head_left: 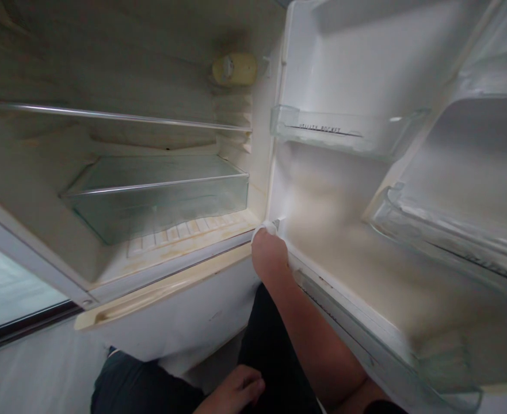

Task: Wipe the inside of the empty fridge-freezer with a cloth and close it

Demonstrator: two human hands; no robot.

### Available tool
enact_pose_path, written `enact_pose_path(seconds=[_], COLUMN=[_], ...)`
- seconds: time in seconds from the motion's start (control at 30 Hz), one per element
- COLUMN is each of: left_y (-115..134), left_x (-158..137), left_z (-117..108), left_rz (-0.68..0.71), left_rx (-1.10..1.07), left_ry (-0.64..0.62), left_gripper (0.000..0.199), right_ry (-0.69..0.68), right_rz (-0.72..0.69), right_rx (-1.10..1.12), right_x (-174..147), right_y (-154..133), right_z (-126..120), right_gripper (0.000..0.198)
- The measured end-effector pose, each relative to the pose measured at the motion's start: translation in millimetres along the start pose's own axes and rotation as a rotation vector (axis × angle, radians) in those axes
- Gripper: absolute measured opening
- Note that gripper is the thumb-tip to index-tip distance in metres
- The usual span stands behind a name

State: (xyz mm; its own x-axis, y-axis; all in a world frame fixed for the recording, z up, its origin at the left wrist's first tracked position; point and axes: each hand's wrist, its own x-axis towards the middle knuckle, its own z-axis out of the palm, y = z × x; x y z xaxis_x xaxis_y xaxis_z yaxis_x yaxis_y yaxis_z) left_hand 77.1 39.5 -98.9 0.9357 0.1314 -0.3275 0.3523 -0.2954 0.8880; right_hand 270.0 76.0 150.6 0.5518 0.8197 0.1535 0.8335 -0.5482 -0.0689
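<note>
My right hand (269, 253) reaches into the corner where the refrigerator body meets its open door (322, 201). Its fingers are closed on a white cloth (265, 227), pressed near the bottom hinge side; most of the cloth is hidden by the hand. Down by my dark-clothed legs, my left hand (238, 390) rests with its fingers loosely curled together, and no object shows in it. Inside the refrigerator, yellowish stains mark the ribbed floor (184, 233) beneath a clear drawer (162, 201).
A glass shelf with a metal front edge (119, 115) crosses the compartment. A yellowish lamp cover (235, 69) is at the back right wall. Clear door bins (348, 135) jut from the door. A lower white drawer front (179, 316) stands out close before my legs.
</note>
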Motion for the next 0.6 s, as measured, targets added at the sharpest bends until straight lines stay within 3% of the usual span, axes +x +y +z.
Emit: enact_pose_path(seconds=[0.27,0.43,0.6], left_y=[-19,-13,-3], left_x=[-9,-13,-3], left_z=[-1,-5,-16], left_rz=[-0.030,-0.025,0.073], left_rx=[-0.027,-0.031,-0.015], left_ry=[0.039,0.028,0.045], left_gripper=[0.078,0.070,0.059], right_ry=[0.063,0.040,0.027], right_rz=[-0.028,-0.010,0.014], right_rx=[-0.075,-0.162,-0.220], right_x=[-17,-35,-44], right_y=[24,48,68], right_z=[5,0,-3], right_gripper=[0.025,0.034,0.032])
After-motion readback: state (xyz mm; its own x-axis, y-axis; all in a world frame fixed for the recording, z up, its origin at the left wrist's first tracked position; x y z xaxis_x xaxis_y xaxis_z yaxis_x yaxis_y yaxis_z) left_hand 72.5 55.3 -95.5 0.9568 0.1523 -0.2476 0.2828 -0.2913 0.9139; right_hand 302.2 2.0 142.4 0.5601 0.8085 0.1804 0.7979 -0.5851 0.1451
